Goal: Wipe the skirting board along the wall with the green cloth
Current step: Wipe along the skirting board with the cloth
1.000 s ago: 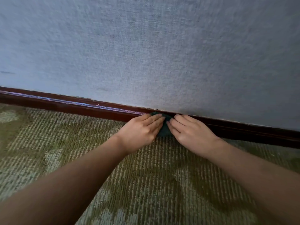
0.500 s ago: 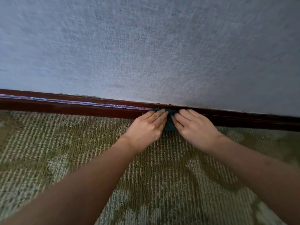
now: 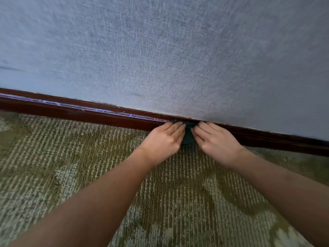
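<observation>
Head view, from the left: found the skirting board [image 3: 89, 114] carrying a pale streak along its top edge. Saw the left hand [image 3: 162, 139] flat, fingers straight, pressing the green cloth [image 3: 188, 134] against the board just above the carpet [image 3: 71, 157]. Saw the right hand [image 3: 217, 139] likewise flat on the cloth's other side, curled round nothing. Judged the small wad liable to slip from under the fingertips under uneven pressure, or to drag on the carpet and gather lint. Found no brand, label or writing.
</observation>
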Motion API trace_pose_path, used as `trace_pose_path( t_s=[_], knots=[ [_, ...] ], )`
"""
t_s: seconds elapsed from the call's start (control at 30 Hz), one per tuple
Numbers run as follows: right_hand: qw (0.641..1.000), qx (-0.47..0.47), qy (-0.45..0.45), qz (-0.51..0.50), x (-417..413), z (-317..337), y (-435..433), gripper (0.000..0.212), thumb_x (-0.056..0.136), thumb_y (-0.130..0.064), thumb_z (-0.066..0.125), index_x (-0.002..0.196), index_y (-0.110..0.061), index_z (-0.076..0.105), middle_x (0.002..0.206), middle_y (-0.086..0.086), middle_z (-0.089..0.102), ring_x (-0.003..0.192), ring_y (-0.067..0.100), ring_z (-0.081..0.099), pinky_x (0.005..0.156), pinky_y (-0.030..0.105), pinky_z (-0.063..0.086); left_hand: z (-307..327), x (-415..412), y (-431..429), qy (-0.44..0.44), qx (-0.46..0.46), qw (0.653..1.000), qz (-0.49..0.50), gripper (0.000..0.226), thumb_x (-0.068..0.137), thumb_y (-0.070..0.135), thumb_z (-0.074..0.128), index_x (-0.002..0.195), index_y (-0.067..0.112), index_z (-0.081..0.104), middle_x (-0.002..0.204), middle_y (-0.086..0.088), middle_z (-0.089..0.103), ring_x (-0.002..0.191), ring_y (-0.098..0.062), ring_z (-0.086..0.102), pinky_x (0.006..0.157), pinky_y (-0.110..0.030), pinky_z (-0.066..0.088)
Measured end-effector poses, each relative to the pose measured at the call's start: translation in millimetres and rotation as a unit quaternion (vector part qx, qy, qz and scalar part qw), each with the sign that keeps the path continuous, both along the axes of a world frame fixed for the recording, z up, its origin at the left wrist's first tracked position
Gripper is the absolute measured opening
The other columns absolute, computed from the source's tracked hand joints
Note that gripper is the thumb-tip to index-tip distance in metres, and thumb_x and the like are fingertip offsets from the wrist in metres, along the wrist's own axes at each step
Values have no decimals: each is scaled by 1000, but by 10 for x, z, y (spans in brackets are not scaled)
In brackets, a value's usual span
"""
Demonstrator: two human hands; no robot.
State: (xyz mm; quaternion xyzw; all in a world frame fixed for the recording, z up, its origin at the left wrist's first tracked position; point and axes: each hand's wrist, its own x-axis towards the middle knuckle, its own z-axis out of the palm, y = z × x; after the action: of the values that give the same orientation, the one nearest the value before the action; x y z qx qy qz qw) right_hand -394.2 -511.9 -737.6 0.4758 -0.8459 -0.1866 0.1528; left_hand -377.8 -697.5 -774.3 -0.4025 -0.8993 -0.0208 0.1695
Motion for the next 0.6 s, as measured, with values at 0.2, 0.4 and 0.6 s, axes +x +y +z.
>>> trace_pose_path(
  t_s=[0.2,0.4,0.6],
  knots=[
    [993,-115,-28,-23,-3,-183,99,32,70,6,66,102,7,66,94,18,68,89,30,65,82,39,51,70,7,-50,-27,-41,999,16,51,57,18,83,106,13,70,113,-4,66,105,-15,63,91,-27,50],
    [975,-215,-29,-51,49,-350,94,35,65,8,58,98,7,67,93,20,68,87,33,66,78,42,53,131,42,-17,-20,-128,990,60,56,75,16,73,127,10,53,134,-7,51,124,-17,48,105,-28,32],
    [963,-246,-54,-94,88,-395,17,41,59,11,75,99,9,66,89,20,67,87,33,65,78,41,52,128,36,43,-36,-77,995,48,55,52,9,87,104,5,69,113,-11,66,105,-21,63,87,-32,53]
  ],
)
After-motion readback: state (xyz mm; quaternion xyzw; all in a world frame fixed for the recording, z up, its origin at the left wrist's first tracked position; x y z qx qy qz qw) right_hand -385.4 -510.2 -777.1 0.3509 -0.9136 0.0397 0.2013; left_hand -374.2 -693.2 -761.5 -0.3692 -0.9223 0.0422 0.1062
